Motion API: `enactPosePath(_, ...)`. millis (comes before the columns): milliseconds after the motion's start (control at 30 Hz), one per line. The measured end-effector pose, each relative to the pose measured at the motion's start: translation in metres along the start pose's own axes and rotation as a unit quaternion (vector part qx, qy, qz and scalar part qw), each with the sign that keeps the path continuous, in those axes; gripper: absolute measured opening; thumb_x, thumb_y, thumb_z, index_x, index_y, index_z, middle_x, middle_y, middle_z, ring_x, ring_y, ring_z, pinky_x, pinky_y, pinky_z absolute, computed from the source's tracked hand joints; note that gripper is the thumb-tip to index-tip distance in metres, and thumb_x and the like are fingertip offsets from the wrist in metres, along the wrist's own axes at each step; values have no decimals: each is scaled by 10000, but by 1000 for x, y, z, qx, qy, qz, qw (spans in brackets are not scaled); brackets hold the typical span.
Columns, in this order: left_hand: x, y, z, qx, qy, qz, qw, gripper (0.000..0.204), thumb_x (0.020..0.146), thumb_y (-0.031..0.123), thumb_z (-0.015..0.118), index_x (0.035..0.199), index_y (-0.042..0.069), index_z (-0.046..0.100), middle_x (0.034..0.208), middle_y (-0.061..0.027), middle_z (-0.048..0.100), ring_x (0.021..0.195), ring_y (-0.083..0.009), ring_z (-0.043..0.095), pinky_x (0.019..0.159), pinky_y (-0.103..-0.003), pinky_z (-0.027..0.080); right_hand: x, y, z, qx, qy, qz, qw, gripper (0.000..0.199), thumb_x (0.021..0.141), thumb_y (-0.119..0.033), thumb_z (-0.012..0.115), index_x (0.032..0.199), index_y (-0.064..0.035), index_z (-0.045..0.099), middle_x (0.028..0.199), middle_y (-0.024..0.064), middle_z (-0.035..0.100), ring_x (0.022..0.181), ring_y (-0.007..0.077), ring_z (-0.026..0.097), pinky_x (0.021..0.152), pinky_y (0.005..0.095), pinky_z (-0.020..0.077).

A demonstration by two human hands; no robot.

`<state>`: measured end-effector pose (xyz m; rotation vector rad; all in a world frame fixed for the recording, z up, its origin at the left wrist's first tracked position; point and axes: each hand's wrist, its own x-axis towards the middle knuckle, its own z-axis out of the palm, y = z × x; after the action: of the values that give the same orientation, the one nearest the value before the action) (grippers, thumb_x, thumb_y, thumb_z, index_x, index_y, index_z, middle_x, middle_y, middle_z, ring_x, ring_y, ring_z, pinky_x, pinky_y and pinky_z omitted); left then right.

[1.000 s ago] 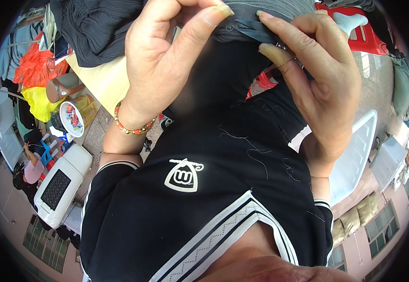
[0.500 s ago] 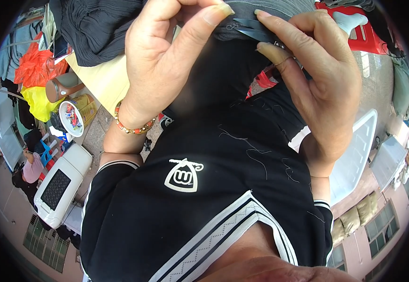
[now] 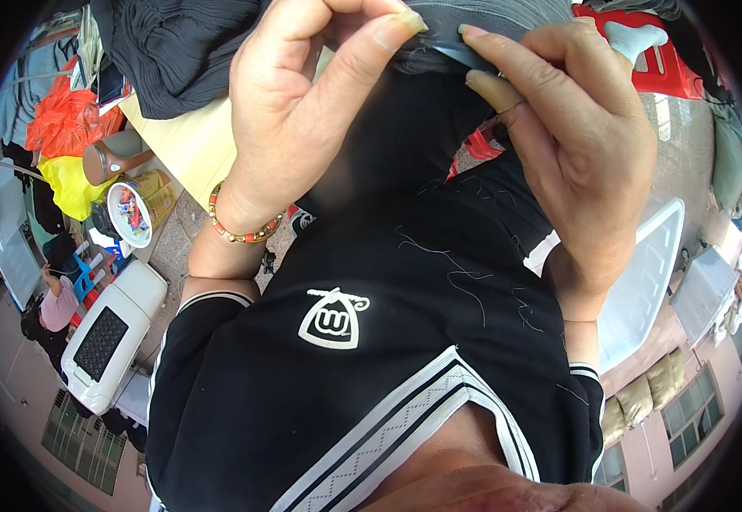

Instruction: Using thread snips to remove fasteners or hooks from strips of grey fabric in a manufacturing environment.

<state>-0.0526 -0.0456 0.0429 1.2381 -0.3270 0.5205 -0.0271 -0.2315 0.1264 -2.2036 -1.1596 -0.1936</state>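
My right hand [image 3: 588, 128] grips small thread snips [image 3: 463, 56] between thumb and fingers, their pointed blades aimed left and now close together. A finger cover is on that thumb. Facing it, my left hand [image 3: 290, 119] is closed in a pinch, thumb against forefinger; what lies between the tips is too small to make out. Just behind both hands, a dark grey ribbed knit garment [image 3: 520, 15] lies over my lap. A fine loose thread shows on it, between the left fingertips and the blades.
More dark knit fabric [image 3: 170, 60] lies at far left on a yellowish board [image 3: 192, 149]. Left stand a tub of small wrapped items [image 3: 132, 213], red [image 3: 68, 115] and yellow bags [image 3: 76, 188], and a white lidded bin [image 3: 115, 337]. Right are a red stool [image 3: 665, 72] and a translucent plastic tub [image 3: 644, 286].
The snips' blades have gone from spread apart to closed together, as my right thumb and forefinger squeezed inward. My left hand has barely moved.
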Motion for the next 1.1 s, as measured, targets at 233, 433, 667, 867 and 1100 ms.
enactPosePath(233,-10,51,-13,156,-6,-178,972,77,973,41,587,1018,-16,612,1105,-109,552,934,-140,547,857,-252,437,-5,21,2,22,72,-14,997,345,762,17,794,1103,-14,755,864,47,604,736,120,548,624,232,420)
enactPosePath(433,0,55,-9,260,12,-238,936,205,996,99,576,1140,-35,632,1099,-58,567,976,-115,542,877,-242,424,-11,16,2,7,37,-8,999,429,697,-24,818,1121,-42,759,865,44,568,792,154,503,683,272,406)
enactPosePath(667,-2,54,-18,237,-5,-241,941,143,981,70,599,1057,-34,662,1071,-57,570,970,-118,542,864,-249,433,-9,8,1,-25,22,-4,999,462,689,-43,827,1145,-84,764,892,34,572,796,167,506,708,288,425)
enactPosePath(867,-2,53,-17,230,-7,-224,947,123,965,50,611,1041,-31,665,1068,-70,582,972,-132,557,865,-259,444,-7,6,1,-66,1,-24,998,468,683,-13,822,1139,-104,770,896,24,576,796,175,507,699,292,440)
enactPosePath(1100,-2,53,-18,239,-6,-223,945,114,963,39,607,1027,-31,668,1069,-80,593,980,-141,562,867,-261,446,-3,-2,4,-67,4,-4,998,450,677,-9,822,1115,-101,772,904,20,580,789,174,504,696,293,440)
